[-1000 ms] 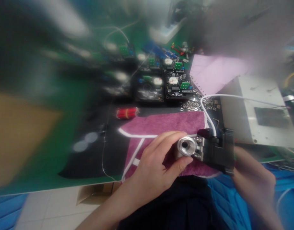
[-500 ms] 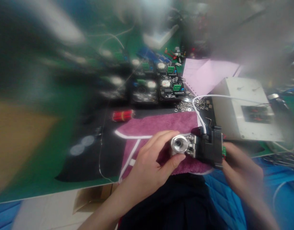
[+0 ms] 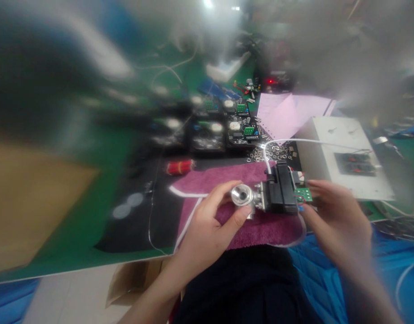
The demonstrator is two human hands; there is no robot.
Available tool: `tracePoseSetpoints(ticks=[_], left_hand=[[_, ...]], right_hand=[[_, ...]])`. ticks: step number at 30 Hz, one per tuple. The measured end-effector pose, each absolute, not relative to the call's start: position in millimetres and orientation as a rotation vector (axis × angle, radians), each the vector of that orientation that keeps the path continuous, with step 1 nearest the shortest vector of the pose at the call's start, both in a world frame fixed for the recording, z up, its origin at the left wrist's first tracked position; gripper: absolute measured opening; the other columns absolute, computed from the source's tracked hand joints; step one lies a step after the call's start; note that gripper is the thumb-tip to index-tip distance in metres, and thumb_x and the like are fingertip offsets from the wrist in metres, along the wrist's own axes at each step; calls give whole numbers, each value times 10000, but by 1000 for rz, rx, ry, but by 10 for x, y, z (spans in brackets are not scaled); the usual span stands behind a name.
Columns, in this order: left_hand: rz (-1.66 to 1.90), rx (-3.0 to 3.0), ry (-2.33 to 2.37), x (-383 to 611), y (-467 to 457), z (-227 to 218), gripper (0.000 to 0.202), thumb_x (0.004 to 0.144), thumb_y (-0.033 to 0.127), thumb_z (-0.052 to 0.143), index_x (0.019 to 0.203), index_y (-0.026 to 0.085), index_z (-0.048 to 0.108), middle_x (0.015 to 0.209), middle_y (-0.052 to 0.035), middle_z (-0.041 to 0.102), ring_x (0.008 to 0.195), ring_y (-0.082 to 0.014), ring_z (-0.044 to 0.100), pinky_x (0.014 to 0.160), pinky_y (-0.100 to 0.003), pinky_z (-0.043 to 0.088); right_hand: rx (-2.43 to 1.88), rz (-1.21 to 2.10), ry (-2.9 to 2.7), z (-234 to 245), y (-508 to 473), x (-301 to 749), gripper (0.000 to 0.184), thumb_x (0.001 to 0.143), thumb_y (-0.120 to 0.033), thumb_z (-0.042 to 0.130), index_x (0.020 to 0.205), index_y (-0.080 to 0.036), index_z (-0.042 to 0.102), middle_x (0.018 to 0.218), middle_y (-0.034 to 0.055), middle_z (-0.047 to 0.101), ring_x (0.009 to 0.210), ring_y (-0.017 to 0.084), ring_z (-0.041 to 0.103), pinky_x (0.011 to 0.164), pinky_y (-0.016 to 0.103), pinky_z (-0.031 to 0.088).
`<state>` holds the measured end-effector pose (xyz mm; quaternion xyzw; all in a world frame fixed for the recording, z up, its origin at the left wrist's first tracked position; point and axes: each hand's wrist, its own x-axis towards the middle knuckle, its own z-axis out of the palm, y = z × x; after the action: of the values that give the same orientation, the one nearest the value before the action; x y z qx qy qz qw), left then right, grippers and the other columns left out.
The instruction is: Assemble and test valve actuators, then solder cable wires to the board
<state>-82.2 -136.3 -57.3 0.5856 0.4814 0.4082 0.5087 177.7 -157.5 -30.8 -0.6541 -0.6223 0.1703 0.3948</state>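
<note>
An electric valve is between my hands, with a round metal valve body (image 3: 242, 195) on the left and a black actuator housing (image 3: 280, 189) on the right. My left hand (image 3: 210, 220) grips the metal body, thumb below and fingers behind. From the housing's right end shows a small green circuit board (image 3: 303, 195). My right hand (image 3: 338, 220) closes around that end, its thumb and fingertips at the board's edges. A white cable (image 3: 294, 140) runs from the housing toward the right. Under the valve lies a purple cloth (image 3: 227, 175) with white edging.
A grey box with a dark terminal panel (image 3: 328, 157) stands to the right. Behind the cloth are several black units with circuit boards (image 3: 242, 130), scattered small metal parts (image 3: 260, 155) and pink paper (image 3: 277, 112). A red bundle (image 3: 180, 167) lies left of them.
The valve has shifted left and turned, so more of the green board shows at its right end. My right hand has come around that end, and the view has moved slightly.
</note>
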Motion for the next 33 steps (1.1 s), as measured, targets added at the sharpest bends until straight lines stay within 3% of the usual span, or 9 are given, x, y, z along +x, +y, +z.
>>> tracePoseSetpoints(ticks=[2,5,9,16,23,27,33], left_hand=[[1005,1343,1145,-817,-1362,-587,434,994,329,725,1409,270,612,1391,-84,715,1270,-270,717,1164,-486,585],[1030,1236,1115,-813,-1355,-609,407,975,314,758,1352,254,617,1339,-75,728,1257,-241,720,1158,-425,579],[1026,1128,1052,-830,-1347,-630,376,946,263,797,1270,245,605,1272,-44,736,1205,-191,728,1112,-338,587],[1046,1009,1042,-893,-1294,-631,306,951,211,766,1191,237,578,1110,3,732,1007,-125,763,906,-232,639],[1044,1043,1023,-902,-1272,-648,323,925,183,779,1160,228,563,1119,-7,722,1010,-135,768,889,-243,647],[1074,1155,1027,-892,-1309,-663,334,892,181,822,1113,223,576,1215,-27,705,1027,-144,765,940,-278,644],[1109,1411,1074,-877,-1463,-675,302,908,214,823,1123,257,615,1280,-27,673,1144,-180,744,1020,-330,629]], right_hand=[[-1602,457,-1518,-312,-1536,1752,445,914,-330,821,1326,-272,660,1031,26,774,894,198,774,825,278,659],[-1559,508,-1519,-298,-1471,1718,408,922,-310,815,1295,-262,659,1017,25,761,902,185,766,863,286,656],[-1518,625,-1438,-316,-1409,1637,386,955,-305,790,1312,-275,649,1151,47,736,1060,178,740,995,291,601],[-1271,904,-1224,-396,-1452,1348,529,937,-279,828,1405,-357,594,1353,34,651,1261,166,658,1143,298,529],[-1208,941,-1077,-437,-1487,1125,776,782,-283,965,1445,-356,569,1524,44,565,1484,230,519,1321,416,373],[-1195,1139,-1034,-393,-1505,1041,924,773,-337,968,1549,-306,467,1606,110,538,1494,311,536,1283,503,435],[-1196,1172,-1016,-288,-1499,1073,838,754,-259,946,1467,-280,508,1505,128,626,1376,325,646,1241,546,476]])
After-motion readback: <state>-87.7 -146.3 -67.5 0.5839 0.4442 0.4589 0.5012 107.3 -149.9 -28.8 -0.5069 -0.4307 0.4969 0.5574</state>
